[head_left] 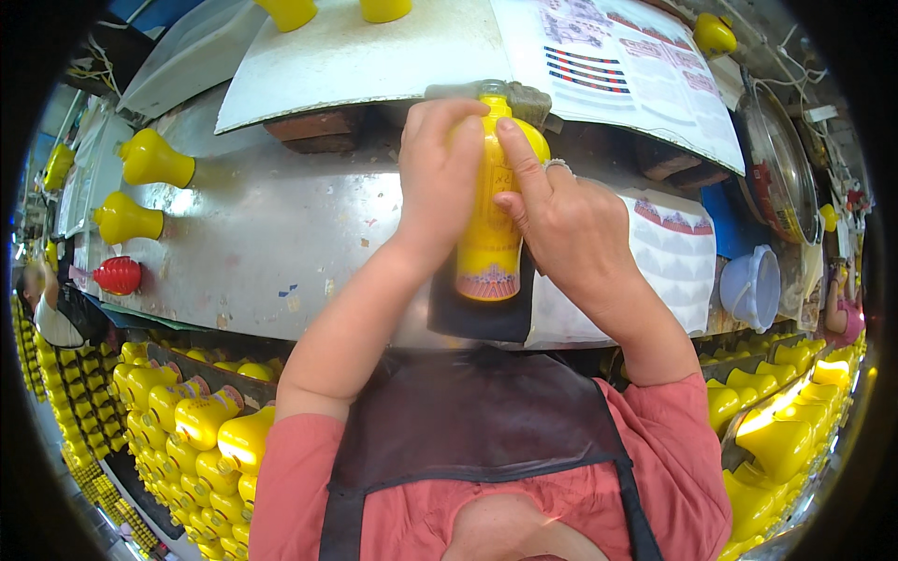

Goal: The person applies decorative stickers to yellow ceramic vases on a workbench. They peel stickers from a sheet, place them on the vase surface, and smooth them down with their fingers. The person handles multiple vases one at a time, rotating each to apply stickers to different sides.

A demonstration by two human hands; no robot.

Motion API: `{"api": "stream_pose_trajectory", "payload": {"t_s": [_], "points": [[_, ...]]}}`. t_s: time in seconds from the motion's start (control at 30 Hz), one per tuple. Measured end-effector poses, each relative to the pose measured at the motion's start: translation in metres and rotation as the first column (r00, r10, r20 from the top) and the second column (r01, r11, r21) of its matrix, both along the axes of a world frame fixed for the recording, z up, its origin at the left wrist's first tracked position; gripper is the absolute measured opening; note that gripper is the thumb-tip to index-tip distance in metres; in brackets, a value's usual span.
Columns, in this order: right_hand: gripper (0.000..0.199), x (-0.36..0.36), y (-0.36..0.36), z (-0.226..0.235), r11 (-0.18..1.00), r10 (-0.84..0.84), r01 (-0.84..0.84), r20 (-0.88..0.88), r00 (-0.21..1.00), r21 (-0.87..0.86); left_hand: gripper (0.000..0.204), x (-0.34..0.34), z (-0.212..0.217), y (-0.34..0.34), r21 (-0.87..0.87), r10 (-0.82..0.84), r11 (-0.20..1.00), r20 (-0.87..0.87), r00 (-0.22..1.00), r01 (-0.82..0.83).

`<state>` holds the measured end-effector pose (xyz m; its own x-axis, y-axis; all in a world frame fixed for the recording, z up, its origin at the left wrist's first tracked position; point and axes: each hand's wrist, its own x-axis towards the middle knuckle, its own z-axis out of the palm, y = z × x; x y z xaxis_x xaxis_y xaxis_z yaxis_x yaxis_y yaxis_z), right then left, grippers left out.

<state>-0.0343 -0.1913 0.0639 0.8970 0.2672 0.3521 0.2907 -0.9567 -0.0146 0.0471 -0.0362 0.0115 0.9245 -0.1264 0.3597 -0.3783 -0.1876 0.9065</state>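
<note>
A glossy yellow bottle (490,245) with a printed panel and a patterned purple-pink band near its base lies on a black pad (482,322). Its neck points away from me. My left hand (438,168) is curled round the bottle's upper left side, fingers close together. On the right side, my right hand (572,213) has its index finger stretched along the bottle's shoulder and its thumb against the front. Its other fingers are bent and partly hidden. A grey block-like object (530,101) sits behind the neck.
Two yellow vases (157,159) and a red ribbed object (118,276) lie at the metal table's left. A white board with printed decal sheets (608,70) spans the back. Another decal sheet (669,266) and a pale bucket (751,288) are right. Racked yellow bottles (208,419) flank me.
</note>
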Motion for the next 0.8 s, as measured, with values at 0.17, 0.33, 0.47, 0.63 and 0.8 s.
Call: {"api": "stream_pose_trajectory", "payload": {"t_s": [0.17, 0.33, 0.47, 0.63, 0.8], "points": [[0.069, 0.0, 0.0, -0.001, 0.999, -0.037, 0.038, -0.071, 0.997, 0.013, 0.025, 0.0, 0.002, -0.001, -0.018, 0.003, 1.0, -0.022, 1.0, -0.003], [0.071, -0.001, -0.001, -0.002, 0.998, -0.038, 0.044, -0.109, 0.993, 0.047, 0.026, 0.005, 0.006, -0.004, 0.027, 0.043, 0.999, -0.056, 0.998, -0.041], [0.072, 0.002, -0.003, 0.001, 0.992, -0.034, 0.05, -0.134, 0.99, 0.116, 0.024, 0.006, 0.007, -0.005, 0.005, 0.052, 0.999, -0.066, 0.996, -0.052], [0.061, 0.02, -0.014, 0.012, 0.913, -0.009, 0.095, -0.212, 0.977, 0.397, 0.027, -0.001, 0.007, -0.001, -0.137, 0.006, 0.99, -0.138, 0.99, -0.025], [0.051, 0.044, -0.03, 0.023, 0.757, 0.145, 0.136, -0.368, 0.918, 0.639, 0.04, -0.016, 0.005, 0.011, 0.368, -0.106, 0.927, 0.455, 0.884, -0.078]]}}
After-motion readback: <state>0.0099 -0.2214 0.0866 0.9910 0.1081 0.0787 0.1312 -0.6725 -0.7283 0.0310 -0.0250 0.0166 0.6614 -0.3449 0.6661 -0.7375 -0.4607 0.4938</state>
